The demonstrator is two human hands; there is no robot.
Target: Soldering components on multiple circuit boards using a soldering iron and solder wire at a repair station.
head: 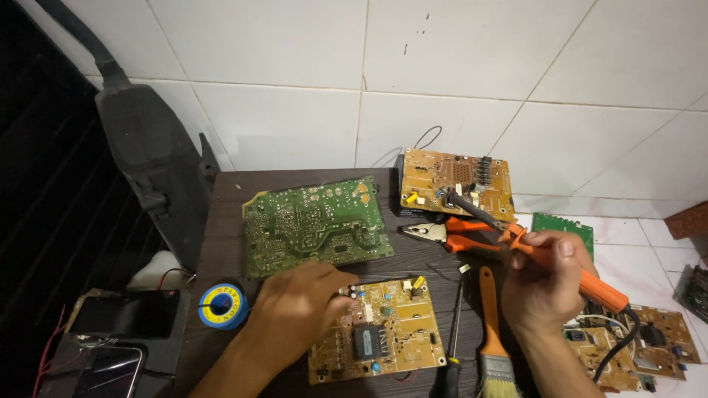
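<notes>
While I am looking down through the head camera, my left hand is pressing flat on the left edge of a tan circuit board at about 6 o'clock on the dark wooden table, fingers lying together over the board's corner, clamped on nothing. My right hand, at 4 o'clock, is gripping an orange soldering iron, fingers curled tight around its handle, the dark tip pointing up-left toward 12 o'clock.

Noting around the hands:
- green circuit board lying solder-side up at 10 o'clock of the tan one, just beside it
- second tan board at 1 o'clock against the tiled wall
- orange-handled pliers lying under the iron's shaft
- brush with orange handle and a screwdriver between my hands
- blue-and-yellow solder spool at 9 o'clock of my left hand
</notes>
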